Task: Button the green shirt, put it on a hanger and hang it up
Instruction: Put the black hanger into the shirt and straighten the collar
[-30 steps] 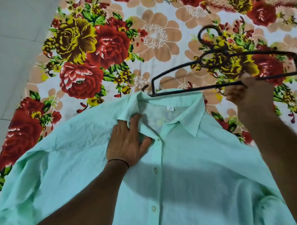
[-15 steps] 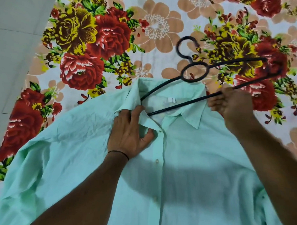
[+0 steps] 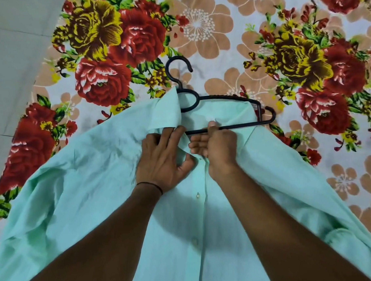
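Here, right hand (image 3: 219, 148) gripping black hanger (image 3: 225, 96) bar at neck opening; left hand (image 3: 163, 160) pinching green shirt (image 3: 93, 185) collar (shirt lying on floral sheet (image 3: 197, 24)).

Mint-green shirt (image 3: 98, 196), black hanger (image 3: 221, 97), white bedsheet (image 3: 219, 55) printed with red, yellow, tan flowers, grey floor (image 3: 13, 51).

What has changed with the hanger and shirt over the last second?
The right hand carried the black hanger left and toward the person, sliding its left end into the neck of the green shirt, under the collar that the left hand holds lifted. Both hands kept their holds; the shirt stays spread on the floral sheet.
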